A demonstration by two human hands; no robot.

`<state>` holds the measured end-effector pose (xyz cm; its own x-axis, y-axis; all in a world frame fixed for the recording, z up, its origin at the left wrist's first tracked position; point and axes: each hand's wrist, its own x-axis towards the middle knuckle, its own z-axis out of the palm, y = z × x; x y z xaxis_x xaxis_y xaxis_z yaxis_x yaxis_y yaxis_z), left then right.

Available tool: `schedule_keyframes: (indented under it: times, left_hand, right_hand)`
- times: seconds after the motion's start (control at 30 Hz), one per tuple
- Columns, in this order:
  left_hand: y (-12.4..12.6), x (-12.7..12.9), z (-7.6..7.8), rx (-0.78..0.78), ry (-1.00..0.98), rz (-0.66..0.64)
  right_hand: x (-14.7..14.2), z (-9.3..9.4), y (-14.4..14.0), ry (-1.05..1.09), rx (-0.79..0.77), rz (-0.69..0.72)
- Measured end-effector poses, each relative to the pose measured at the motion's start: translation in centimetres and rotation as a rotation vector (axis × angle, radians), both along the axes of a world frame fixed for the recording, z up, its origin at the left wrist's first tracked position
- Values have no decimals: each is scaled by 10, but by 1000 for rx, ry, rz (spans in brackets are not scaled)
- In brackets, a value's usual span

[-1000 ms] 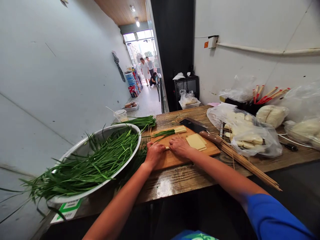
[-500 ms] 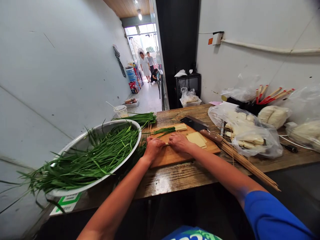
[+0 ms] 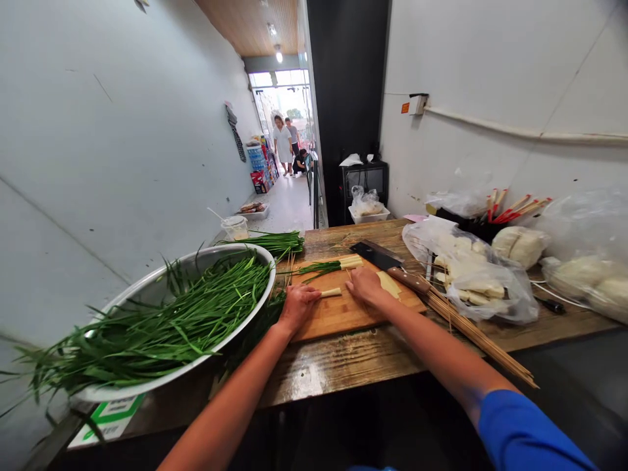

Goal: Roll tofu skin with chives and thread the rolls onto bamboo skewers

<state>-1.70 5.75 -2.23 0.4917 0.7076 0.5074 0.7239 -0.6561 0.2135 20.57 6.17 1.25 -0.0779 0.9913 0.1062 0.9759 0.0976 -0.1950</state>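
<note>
My left hand (image 3: 299, 306) is closed on one end of a pale beige roll (image 3: 331, 292), a rolled-up thin sheet, on the wooden cutting board (image 3: 333, 322). Right of the roll, apart from it, my right hand (image 3: 366, 286) has its fingers bent together; a thin stick-like thing shows faintly at the fingertips. Partly behind that hand lie flat yellowish sheets (image 3: 391, 286). Pale rolls (image 3: 350, 262) with green chive ends (image 3: 321, 267) rest at the board's far edge. A cleaver (image 3: 375, 254) lies across the board's far right corner.
At left stands a large metal basin (image 3: 273, 278) heaped with chives (image 3: 196, 314). Bamboo skewers (image 3: 478, 341) lie at right beside a plastic bag of white pieces (image 3: 478, 288). Further back are a plastic cup (image 3: 235, 227) and another chive bunch (image 3: 279, 243). People (image 3: 283, 144) are near the distant doorway.
My right hand has come off the roll and shifted right, towards the flat sheets. My left hand stays on the roll, whose right end now shows. The view has tilted up slightly.
</note>
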Motion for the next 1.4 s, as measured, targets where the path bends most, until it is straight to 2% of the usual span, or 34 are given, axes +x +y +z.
schedule_keyframes:
  times: [0.2, 0.3, 0.4, 0.47, 0.57, 0.73, 0.83, 0.93, 1.03, 1.2, 1.4]
  left_hand:
    - [3, -2, -6, 19, -33, -11]
    - [4, -2, -7, 8, -31, -3]
    - [5, -1, -7, -29, -49, 1]
    - [6, -2, -8, -70, -82, -13]
    - [8, -4, -9, -173, -131, -49]
    - [16, -9, -7, -239, -148, -91]
    - [24, -10, -1, -268, -113, -156]
    - [32, -12, 5, -327, -20, -250]
    - [36, -14, 8, -350, 40, -281]
    - [38, -14, 12, -364, 82, -308]
    - [40, -11, 15, -366, 100, -303]
  right_hand:
    - [-13, 3, 14, 69, -4, -138]
    - [-7, 12, 18, 107, 43, -159]
    - [3, 23, 5, 235, 160, -155]
    - [11, 28, -18, 387, 274, -118]
    - [20, 23, -74, 577, 363, -4]
    - [17, -17, -173, 713, 256, 58]
    - [0, -40, -198, 741, 196, 68]
    - [-23, -52, -192, 744, 206, 56]
    - [-41, -56, -178, 718, 244, 12]
    - [-56, -52, -164, 692, 237, -58]
    - [-59, -43, -155, 725, 130, -147]
